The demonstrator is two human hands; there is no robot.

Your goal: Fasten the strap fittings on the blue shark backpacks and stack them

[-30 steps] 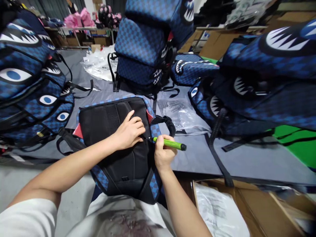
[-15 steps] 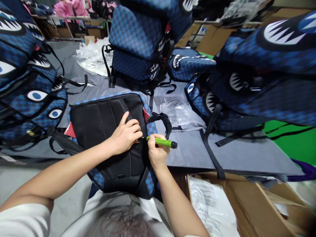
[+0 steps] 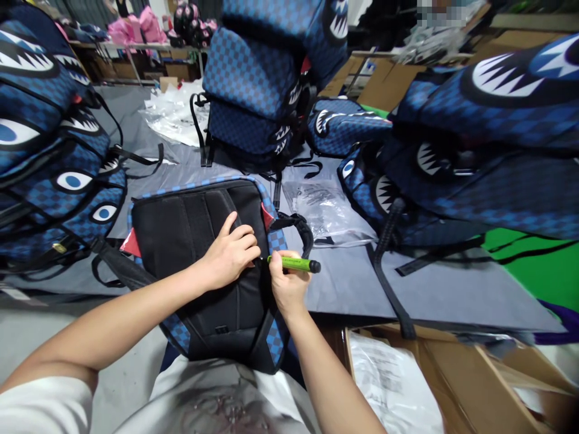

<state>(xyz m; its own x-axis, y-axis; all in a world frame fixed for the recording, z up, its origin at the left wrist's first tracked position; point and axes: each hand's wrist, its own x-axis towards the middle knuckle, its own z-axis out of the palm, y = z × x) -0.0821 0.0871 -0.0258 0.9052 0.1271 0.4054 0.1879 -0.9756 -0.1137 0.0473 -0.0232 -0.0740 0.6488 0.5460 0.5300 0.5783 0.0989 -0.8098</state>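
A backpack (image 3: 172, 235) with a black padded back and blue checked edges lies back side up, its near end at my body. My left hand (image 3: 233, 250) rests on the back panel, its lower fingers drawn together at the fabric near the right side. What is pinched beneath them is partly hidden. In my right hand (image 3: 289, 286) is a green marker pen (image 3: 298, 264) with a black end pointing right. Its tip meets the backpack beside my left fingertips. Red fabric tabs (image 3: 131, 244) show at the backpack's sides.
Piles of blue checked shark-face backpacks stand left (image 3: 67, 181), behind (image 3: 248, 72) and right (image 3: 452, 163) on the grey table (image 3: 335, 289). A clear plastic bag (image 3: 323, 211) lies right of the work. Below the table edge sits an open cardboard box (image 3: 456, 386) with white plastic packaging.
The whole view has shifted slightly, so things sit a little lower. Both hands keep their places on the backpack, and the marker pen stays at nearly the same spot.
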